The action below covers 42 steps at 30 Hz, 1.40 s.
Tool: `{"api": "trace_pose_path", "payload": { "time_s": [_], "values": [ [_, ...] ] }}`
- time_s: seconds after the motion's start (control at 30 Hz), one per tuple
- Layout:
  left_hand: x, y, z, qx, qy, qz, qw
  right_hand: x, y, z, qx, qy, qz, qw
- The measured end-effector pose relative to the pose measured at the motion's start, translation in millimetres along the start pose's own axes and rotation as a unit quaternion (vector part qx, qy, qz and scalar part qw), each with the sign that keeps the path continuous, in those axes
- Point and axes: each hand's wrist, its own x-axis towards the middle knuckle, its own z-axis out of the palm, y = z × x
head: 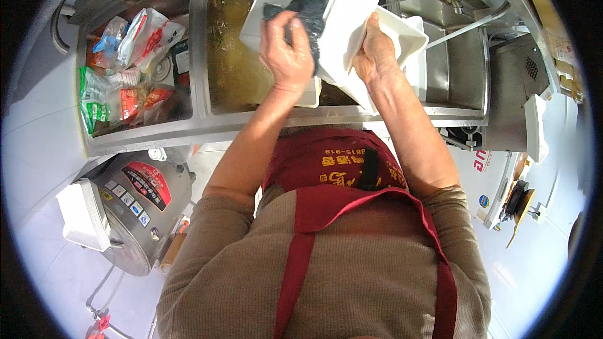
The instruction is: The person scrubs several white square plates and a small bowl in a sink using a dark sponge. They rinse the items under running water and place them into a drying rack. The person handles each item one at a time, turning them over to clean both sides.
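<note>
A white plastic container (355, 14) is tilted over the middle basin of a stainless steel sink, under a faucet end. My left hand, wet, holds a dark scrubbing cloth or pad (308, 12) against the container's inner side; my left hand (288, 52) has its fingers bent around the dark piece. On the right, my right hand (375, 49) grips the container's edge, thumb up. Beside it another white container (407, 33) rests over the sink. Murky yellowish water (235, 61) fills the middle basin. Part of a further white container shows below my left hand.
Packaged food bags (146, 42) fill the left basin. The right basin (464, 61) is bare metal. Curved faucet pipes (61, 14) stand at both sides. The sink's front rim (226, 125) runs before me. A steel drum-shaped appliance (141, 207) stands at lower left, with white containers (87, 214) on it.
</note>
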Motion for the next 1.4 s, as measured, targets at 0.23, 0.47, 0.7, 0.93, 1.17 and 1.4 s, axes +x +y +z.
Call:
{"api": "trace_pose_path", "payload": {
  "time_s": [0.23,0.47,0.7,0.93,1.17,1.4],
  "values": [
    [39.8,6.3,-23.3,0.051,-0.179,0.035,0.982,0.4,12.0,-3.7,-0.015,-0.152,0.094,0.984],
    [38.9,79.5,-12.2,0.220,-0.278,0.170,0.919,39.8,-6.4,3.4,0.147,-0.240,0.270,0.921],
    [-19.5,31.7,-33.2,0.072,-0.126,0.247,0.958,57.2,-15.7,1.3,0.093,0.089,0.110,0.986],
    [-64.6,-88.2,-55.0,0.246,-0.181,0.058,0.951,6.5,-26.0,8.3,0.053,0.102,0.071,0.991],
    [-74.7,-173.0,-79.4,0.424,-0.404,-0.151,0.797,16.8,-27.4,-31.6,-0.070,0.042,0.001,0.997],
    [-50.9,-195.3,-77.9,0.157,-0.188,-0.472,0.847,29.6,-12.5,-93.8,-0.189,0.089,-0.100,0.973]
  ]
}}
